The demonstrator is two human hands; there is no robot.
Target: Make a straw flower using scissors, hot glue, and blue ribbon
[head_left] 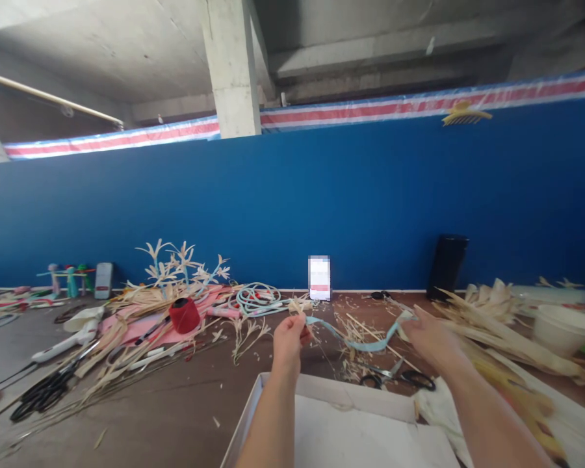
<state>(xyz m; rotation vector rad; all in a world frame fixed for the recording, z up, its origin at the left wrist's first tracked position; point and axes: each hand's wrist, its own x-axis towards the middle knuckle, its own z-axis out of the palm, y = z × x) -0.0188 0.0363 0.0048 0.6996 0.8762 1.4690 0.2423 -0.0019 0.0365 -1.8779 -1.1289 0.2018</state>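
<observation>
A light blue ribbon-like strip [370,346] sags in a loose curve between my two hands. My left hand [290,338] is closed in a pinch at the strip's left end. Just above those fingertips shows a pale husk-like piece [299,304]; whether it is held or lies behind cannot be made out. My right hand [431,335], slightly blurred, has its fingers closed on the strip's other end. Both hands are above the table, past the far edge of a white shallow box [341,390]. Black-handled scissors [414,378] lie below the strip, near my right hand.
Pale husk scraps and a red thread spool [184,316] lie left, with a white corded tool [68,341] and more scissors [46,393]. A phone [320,278] leans on the blue partition [370,195]. Husks [507,318] and a white tub [563,328] are right.
</observation>
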